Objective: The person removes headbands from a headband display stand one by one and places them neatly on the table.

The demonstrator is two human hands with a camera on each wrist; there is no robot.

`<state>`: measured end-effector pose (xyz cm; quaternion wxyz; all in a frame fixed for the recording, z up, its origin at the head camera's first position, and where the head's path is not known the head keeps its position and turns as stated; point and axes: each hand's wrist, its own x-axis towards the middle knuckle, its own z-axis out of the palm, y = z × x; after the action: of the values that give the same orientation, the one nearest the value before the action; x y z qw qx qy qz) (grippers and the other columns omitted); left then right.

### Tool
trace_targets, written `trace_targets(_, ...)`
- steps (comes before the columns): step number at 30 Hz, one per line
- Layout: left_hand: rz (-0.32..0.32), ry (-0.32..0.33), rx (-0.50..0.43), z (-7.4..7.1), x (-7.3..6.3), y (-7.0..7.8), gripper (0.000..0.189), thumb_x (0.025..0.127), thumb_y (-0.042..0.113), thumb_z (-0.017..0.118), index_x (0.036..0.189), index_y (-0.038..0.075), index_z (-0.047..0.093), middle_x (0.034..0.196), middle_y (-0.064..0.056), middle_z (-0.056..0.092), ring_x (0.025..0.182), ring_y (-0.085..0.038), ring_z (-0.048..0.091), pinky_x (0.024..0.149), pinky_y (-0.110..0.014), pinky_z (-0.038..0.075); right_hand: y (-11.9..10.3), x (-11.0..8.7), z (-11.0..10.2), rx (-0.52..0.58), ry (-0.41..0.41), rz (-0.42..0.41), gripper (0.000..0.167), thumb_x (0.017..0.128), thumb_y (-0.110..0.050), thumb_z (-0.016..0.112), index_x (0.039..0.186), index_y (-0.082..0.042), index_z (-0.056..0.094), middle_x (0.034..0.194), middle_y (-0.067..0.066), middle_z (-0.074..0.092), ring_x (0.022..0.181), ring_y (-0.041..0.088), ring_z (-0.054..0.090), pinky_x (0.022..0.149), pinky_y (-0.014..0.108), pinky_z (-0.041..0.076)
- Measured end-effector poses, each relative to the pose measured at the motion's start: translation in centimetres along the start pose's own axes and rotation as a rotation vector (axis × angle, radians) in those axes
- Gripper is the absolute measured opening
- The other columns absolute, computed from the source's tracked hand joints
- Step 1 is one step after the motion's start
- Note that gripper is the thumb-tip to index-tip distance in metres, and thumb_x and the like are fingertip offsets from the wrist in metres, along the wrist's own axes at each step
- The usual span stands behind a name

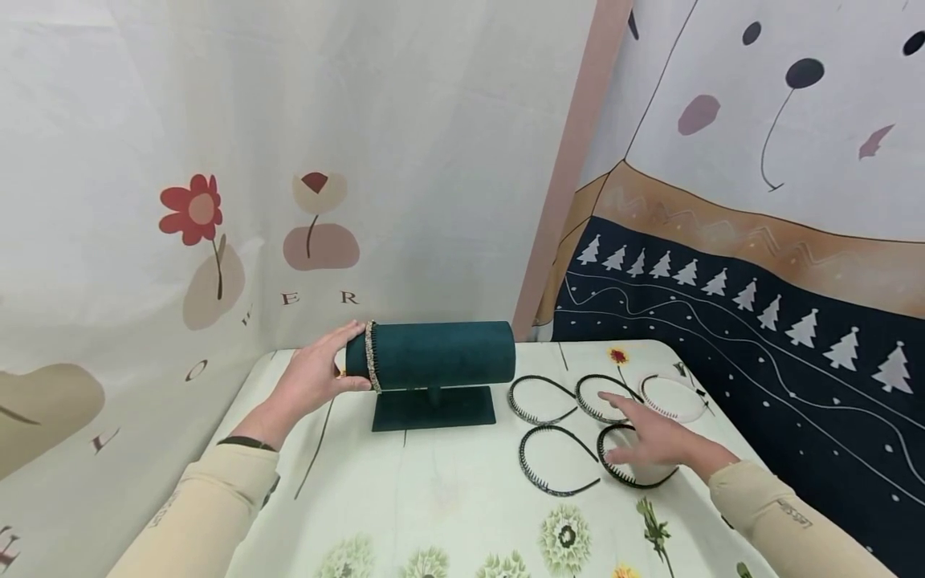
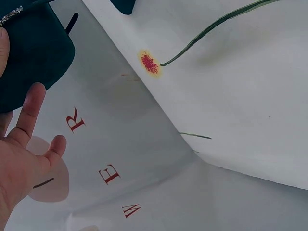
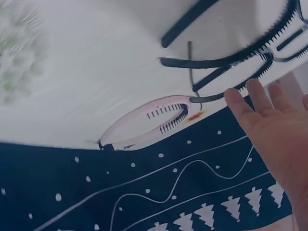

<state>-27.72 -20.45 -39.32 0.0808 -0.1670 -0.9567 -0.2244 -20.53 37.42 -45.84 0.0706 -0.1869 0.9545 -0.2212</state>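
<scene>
A dark green velvet roll display stand [image 1: 441,353] stands at the back of the table, with a beaded headband [image 1: 372,357] around its left part. My left hand [image 1: 309,371] spans the roll's left end. Its fingertips reach the headband at the top, and the thumb touches it lower down in front. In the left wrist view, the other fingers [image 2: 31,110] stretch out beside the roll's end. My right hand [image 1: 654,433] hovers empty, fingers spread, over the black toothed headbands [image 1: 526,461]. A pale pink headband [image 3: 144,108] lies beyond them.
The headbands lie in two rows on the right of the table, over a flower-print cloth [image 1: 448,514]. A pale printed curtain [image 1: 433,160] hangs close behind the stand. Along the right side hangs a dark cloth with white trees [image 1: 723,353].
</scene>
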Motion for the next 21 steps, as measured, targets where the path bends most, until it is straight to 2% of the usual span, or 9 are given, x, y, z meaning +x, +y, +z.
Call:
trace_targets(5, -0.004, -0.004, -0.004, 0.1, 0.0, 0.0, 0.106, 0.083, 0.035, 0.093, 0.169, 0.017, 0.034, 0.176, -0.017, 0.032, 0.081, -0.019, 0.065, 0.087, -0.048, 0.061, -0.4, 0.9, -0.2, 0.104, 0.091, 0.049, 0.093, 0.097, -0.050, 0.078, 0.167, -0.009, 0.033, 0.163, 0.029, 0.045, 0.138, 0.052, 0.055, 0.104, 0.068, 0.052)
trace_targets(10, -0.003, -0.003, -0.001, 0.1, 0.1, -0.1, 0.106, 0.083, 0.035, 0.093, 0.169, 0.018, 0.034, 0.175, -0.017, 0.032, 0.081, -0.019, 0.065, 0.086, -0.047, 0.061, -1.2, 2.2, 0.2, 0.182, 0.198, 0.039, 0.083, 0.101, -0.045, 0.074, 0.166, -0.011, 0.036, 0.157, 0.026, 0.052, 0.126, 0.038, 0.065, 0.102, 0.059, 0.054)
trace_targets(17, -0.007, -0.010, -0.008, -0.1, 0.2, -0.3, 0.107, 0.083, 0.036, 0.093, 0.170, 0.018, 0.032, 0.176, -0.017, 0.031, 0.083, -0.019, 0.066, 0.090, -0.051, 0.061, -3.6, 4.7, 0.9, 0.341, 0.261, 0.021, 0.078, 0.103, -0.040, 0.073, 0.167, -0.018, 0.035, 0.159, 0.020, 0.053, 0.121, 0.028, 0.063, 0.097, 0.035, 0.055)
trace_targets(21, -0.004, -0.003, -0.006, 0.0, 0.1, -0.1, 0.106, 0.083, 0.036, 0.093, 0.169, 0.017, 0.034, 0.176, -0.017, 0.032, 0.083, -0.020, 0.067, 0.090, -0.051, 0.061, -5.2, 6.1, 1.1, 0.403, 0.271, 0.000, 0.079, 0.103, -0.039, 0.072, 0.168, -0.020, 0.033, 0.160, 0.017, 0.052, 0.121, 0.025, 0.061, 0.100, 0.033, 0.053)
